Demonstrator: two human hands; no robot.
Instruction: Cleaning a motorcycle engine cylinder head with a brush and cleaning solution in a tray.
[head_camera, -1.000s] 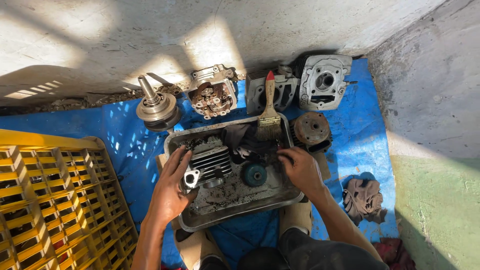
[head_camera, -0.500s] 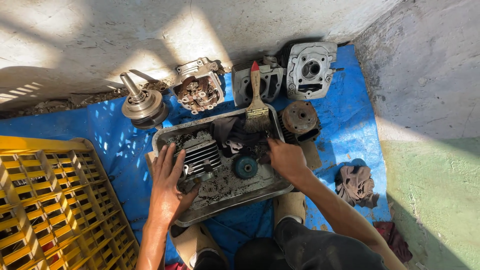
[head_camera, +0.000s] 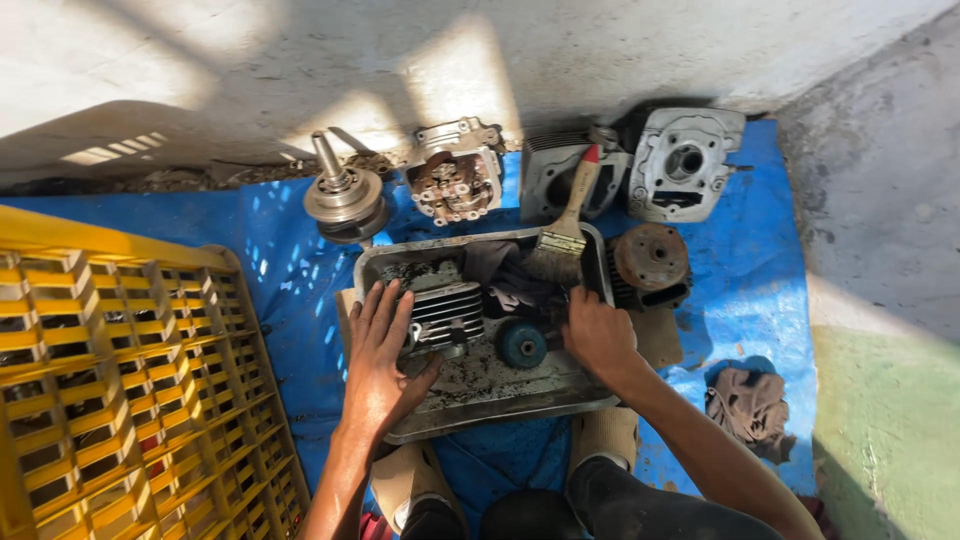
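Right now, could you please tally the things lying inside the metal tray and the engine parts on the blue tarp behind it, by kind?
Inside the dirty rectangular metal tray:
Finned grey metal cylinder: 1
Small dark round gear: 1
Wooden-handled paintbrush: 1
Dark crumpled rag: 1
On the blue tarp behind it:
Engine parts: 5
Total: 9

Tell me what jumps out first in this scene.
A grimy metal tray sits mid-frame on a blue tarp, with the left hand flat on a finned engine cylinder and the right hand beside a paintbrush. A bright yellow crate fills the left edge.
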